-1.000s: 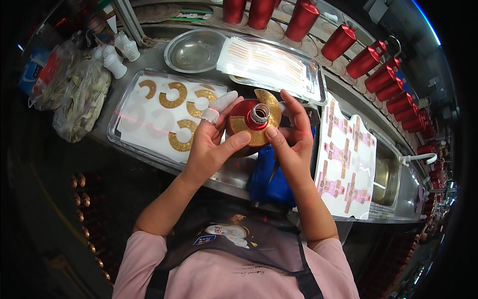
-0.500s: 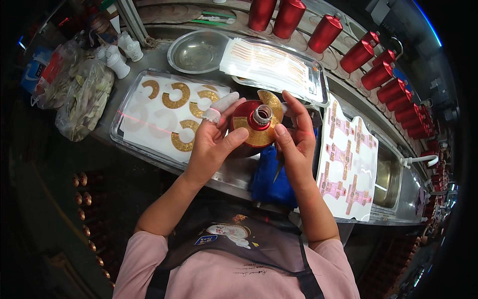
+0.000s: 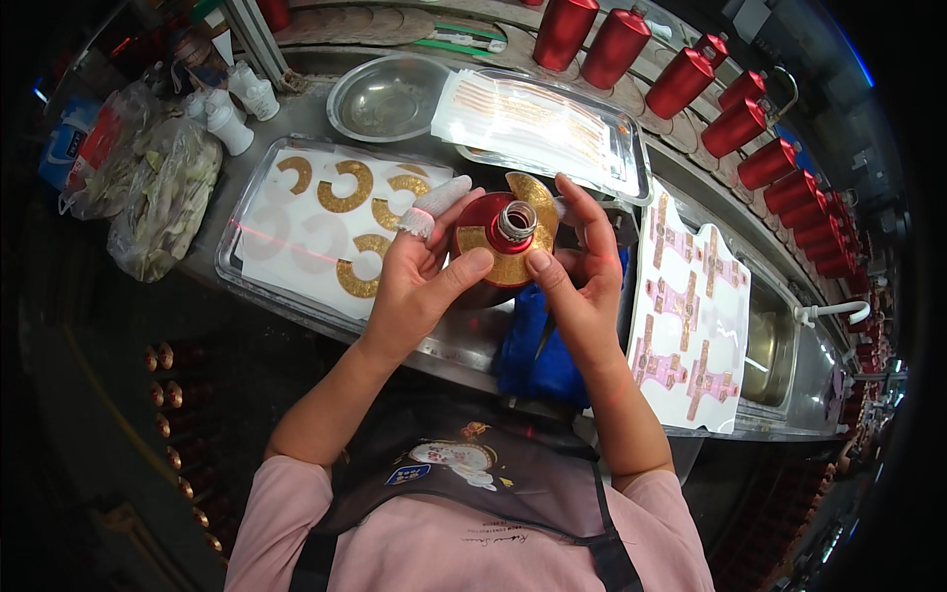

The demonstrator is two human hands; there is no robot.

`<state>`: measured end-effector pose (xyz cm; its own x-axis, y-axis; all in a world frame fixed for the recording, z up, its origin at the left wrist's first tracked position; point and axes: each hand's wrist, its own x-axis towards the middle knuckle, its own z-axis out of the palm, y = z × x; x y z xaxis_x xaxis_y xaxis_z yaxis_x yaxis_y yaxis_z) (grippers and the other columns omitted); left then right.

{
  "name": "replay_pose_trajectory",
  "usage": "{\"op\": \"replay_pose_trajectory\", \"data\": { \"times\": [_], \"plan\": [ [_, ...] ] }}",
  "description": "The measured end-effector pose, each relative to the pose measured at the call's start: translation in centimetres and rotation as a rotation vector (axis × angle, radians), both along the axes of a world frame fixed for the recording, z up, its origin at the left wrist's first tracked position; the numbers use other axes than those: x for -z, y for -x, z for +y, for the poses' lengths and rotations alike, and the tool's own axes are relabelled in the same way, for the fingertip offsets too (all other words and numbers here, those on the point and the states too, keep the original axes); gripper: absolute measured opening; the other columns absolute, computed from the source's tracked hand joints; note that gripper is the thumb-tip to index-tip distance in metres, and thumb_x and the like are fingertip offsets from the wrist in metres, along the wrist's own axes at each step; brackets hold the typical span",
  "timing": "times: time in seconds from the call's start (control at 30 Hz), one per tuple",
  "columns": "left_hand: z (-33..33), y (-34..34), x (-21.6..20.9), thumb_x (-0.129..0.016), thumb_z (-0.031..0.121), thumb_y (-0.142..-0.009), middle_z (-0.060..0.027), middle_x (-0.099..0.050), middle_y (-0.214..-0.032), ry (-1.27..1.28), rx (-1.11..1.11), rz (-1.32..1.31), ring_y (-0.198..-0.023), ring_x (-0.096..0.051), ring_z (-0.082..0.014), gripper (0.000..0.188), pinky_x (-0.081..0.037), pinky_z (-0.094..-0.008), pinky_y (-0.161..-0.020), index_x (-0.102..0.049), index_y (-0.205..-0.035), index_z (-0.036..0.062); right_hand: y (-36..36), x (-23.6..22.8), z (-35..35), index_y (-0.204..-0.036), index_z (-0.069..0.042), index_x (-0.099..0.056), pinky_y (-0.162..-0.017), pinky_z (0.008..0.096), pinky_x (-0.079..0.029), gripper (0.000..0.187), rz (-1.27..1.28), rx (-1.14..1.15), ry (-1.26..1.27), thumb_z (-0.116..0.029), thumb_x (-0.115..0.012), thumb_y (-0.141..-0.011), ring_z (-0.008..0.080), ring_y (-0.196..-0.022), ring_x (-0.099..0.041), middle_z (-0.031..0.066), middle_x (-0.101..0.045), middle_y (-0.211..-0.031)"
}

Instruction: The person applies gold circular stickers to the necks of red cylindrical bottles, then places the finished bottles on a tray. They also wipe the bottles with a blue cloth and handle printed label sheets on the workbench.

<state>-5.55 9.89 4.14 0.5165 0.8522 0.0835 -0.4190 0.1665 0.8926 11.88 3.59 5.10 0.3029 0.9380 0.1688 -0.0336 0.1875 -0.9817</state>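
Observation:
Between my two hands is a red bottle (image 3: 474,214), its bare silver threaded neck (image 3: 517,221) facing up. A gold C-shaped decal (image 3: 534,196) lies round the shoulder, and its far right end stands a little proud of the bottle. My left hand (image 3: 426,261) wraps the left side, thumb on the decal's left end; a white cover sits on one finger. My right hand (image 3: 580,259) holds the right side, thumb pressing the decal near the neck, with the fingers raised behind it. Left of the bottle, a sheet of similar gold decals (image 3: 346,185) lies in a metal tray (image 3: 229,259).
Behind are a metal bowl (image 3: 387,126) and a tray with gold-striped sheets (image 3: 533,113). Pink-and-gold decal sheets (image 3: 738,296) lie at right beside a sink (image 3: 765,360). Red bottles (image 3: 681,83) line a conveyor. Blue cloth (image 3: 533,360) hangs at the counter edge; plastic bags (image 3: 168,197) sit left.
My right thumb has slid slightly left along the decal, toward the bottle's neck. The red bottles on the conveyor have shifted right. My left hand keeps its grip.

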Motion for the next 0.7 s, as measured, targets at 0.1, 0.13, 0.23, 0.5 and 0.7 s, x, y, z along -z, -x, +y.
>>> {"op": "replay_pose_trajectory", "data": {
  "times": [0.1,0.13,0.23,0.5,0.7],
  "plan": [
    [0.02,-0.10,-0.02,-0.069,0.006,-0.094,-0.0200,-0.043,-0.152,-0.008,-0.004,-0.002,-0.137,-0.047,-0.0226,0.072,-0.037,-0.0352,-0.117,-0.029,-0.152,-0.0059,0.08,0.04,0.00,-0.151,-0.002,-0.042,-0.065,0.0157,-0.045,0.068,0.061,-0.005,-0.019,-0.008,-0.071,-0.090,-0.0002,-0.071,-0.054,0.0116,-0.052,-0.137],
    [0.01,-0.14,-0.03,-0.069,0.006,-0.095,-0.0201,-0.043,-0.152,-0.008,-0.005,-0.005,-0.138,-0.047,-0.0226,0.071,-0.036,-0.0353,-0.117,-0.029,-0.152,-0.0059,0.09,0.06,0.02,-0.151,-0.002,-0.042,-0.066,0.0158,-0.045,0.067,0.062,-0.008,-0.019,-0.007,-0.070,-0.090,-0.0003,-0.071,-0.054,0.0117,-0.052,-0.137],
    [-0.10,-0.17,-0.06,-0.068,0.005,-0.095,-0.0203,-0.043,-0.153,-0.001,-0.004,-0.014,-0.138,-0.046,-0.0228,0.070,-0.036,-0.0356,-0.117,-0.029,-0.152,-0.0060,0.07,0.24,0.06,-0.151,-0.002,-0.042,-0.066,0.0158,-0.045,0.067,0.069,-0.014,-0.025,-0.007,-0.069,-0.090,-0.0004,-0.072,-0.054,0.0119,-0.051,-0.139],
    [-0.05,0.04,-0.03,-0.066,0.004,-0.096,-0.0203,-0.042,-0.154,-0.014,0.007,-0.025,-0.139,-0.045,-0.0231,0.069,-0.036,-0.0363,-0.118,-0.028,-0.153,-0.0054,-0.19,0.35,0.24,-0.150,-0.003,-0.043,-0.063,0.0147,-0.044,0.068,0.000,-0.015,-0.024,-0.007,-0.072,-0.088,-0.0009,-0.069,-0.051,0.0110,-0.050,-0.139],
    [-0.03,0.02,0.03,-0.065,0.003,-0.096,-0.0201,-0.042,-0.153,-0.010,0.000,-0.015,-0.138,-0.046,-0.0229,0.069,-0.036,-0.0360,-0.117,-0.028,-0.153,-0.0053,-0.11,0.31,0.28,-0.150,-0.002,-0.043,-0.060,0.0147,-0.042,0.069,0.039,-0.021,-0.020,-0.008,-0.073,-0.088,-0.0014,-0.067,-0.049,0.0105,-0.050,-0.138]
  ]
}}
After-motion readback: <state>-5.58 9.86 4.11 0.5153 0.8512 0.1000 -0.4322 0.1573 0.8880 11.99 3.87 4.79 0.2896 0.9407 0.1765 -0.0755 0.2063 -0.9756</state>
